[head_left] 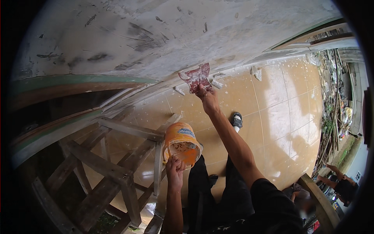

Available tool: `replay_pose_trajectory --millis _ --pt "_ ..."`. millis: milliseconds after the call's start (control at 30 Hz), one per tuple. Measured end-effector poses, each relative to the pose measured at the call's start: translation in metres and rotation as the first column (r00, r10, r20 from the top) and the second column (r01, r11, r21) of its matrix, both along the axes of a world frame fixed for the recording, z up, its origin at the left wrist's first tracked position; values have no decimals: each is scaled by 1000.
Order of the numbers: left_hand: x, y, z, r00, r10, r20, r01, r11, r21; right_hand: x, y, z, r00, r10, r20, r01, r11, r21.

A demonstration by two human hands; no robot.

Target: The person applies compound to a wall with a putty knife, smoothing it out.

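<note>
My left hand [175, 168] grips the near rim of an orange plastic bucket [178, 133], which is tipped so that its mouth faces me. White smears coat its inner wall. Stretched out in front, my right hand [207, 96] is closed on the handle end of a dark red putty spreader [194, 76] streaked with white. The spreader's wide edge is close to the whitish wall [117, 37]; whether they touch I cannot tell. Dark scuffs and patches mark that wall.
Wooden trestles [100, 163] stand at my left, beside a green-edged window opening [66, 80]. Tan floor tiles [237, 95] carry white splatters and several pale scraps. Sticks and debris [331, 109] lie along the right edge. Two other people [344, 187] are at lower right.
</note>
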State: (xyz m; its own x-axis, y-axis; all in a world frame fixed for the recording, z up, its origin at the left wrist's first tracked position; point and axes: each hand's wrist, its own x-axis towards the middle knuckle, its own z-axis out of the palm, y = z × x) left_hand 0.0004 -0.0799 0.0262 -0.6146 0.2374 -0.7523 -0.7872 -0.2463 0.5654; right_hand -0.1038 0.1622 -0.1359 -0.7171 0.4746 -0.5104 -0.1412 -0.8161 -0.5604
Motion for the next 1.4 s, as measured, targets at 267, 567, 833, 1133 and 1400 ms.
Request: replay_pose_trajectory --millis 267,567,833,1133,1400 --pt "-1 -7 5 1000 -17 -11 17 1000 -23 2 3 -8 981 -13 -191 13 1000 -4" --pt "8 -29 -8 1000 -12 1 12 999 -36 -12 -34 -57 971 28 -237 -42 998 -56" --pt "12 -35 -13 1000 10 26 -9 1000 -4 -37 -43 -69 988 15 -154 5 992 126" --pt "10 -31 -13 1000 17 20 -17 1000 17 -26 -48 -123 983 -18 181 0 995 96" --pt "9 -28 -4 1000 1 -5 -1 1000 -16 -35 -56 -48 993 -41 109 34 998 61"
